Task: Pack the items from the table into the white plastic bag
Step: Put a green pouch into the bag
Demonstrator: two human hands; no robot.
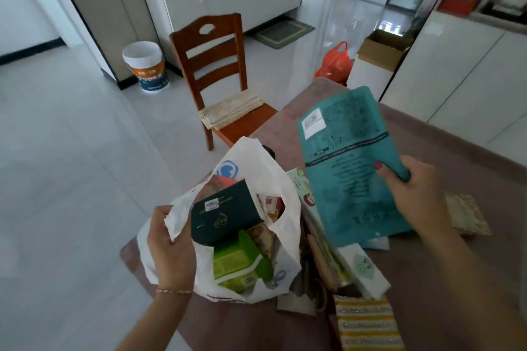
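- The print on the teal packet (352,168) is way too blurry to read; only a white barcode sticker near its top corner stands out.
- Stuff deeper in the white plastic bag (251,168) is half buried: something red and something tan sit behind the front boxes, can't tell what they are.
- The pile under the teal packet is mostly covered by it, so only edges show. The yellow striped bag (368,325) gets cut off by the bottom of the frame.
- Left hand (171,251) is pinched shut on the crinkly near rim of the white plastic bag, holding its mouth open. There's a thin braided bracelet on the wrist.
- Just right of that hand, inside the bag: a dark green box (225,212), matte and rectangular, leaning tilted, and below it a lime green soft pack (239,263), shiny wrapper.
- Right hand (413,194) grips the teal packet by its right edge, thumb on the face, fingers wrapped behind. The packet is flat, stiff-looking, and held up in the air left of the hand, just right of the bag's mouth.
- Below the right hand, a white carton (368,272) lies on the pinkish-brown table (470,279); to its right, a beige patterned packet (467,215).
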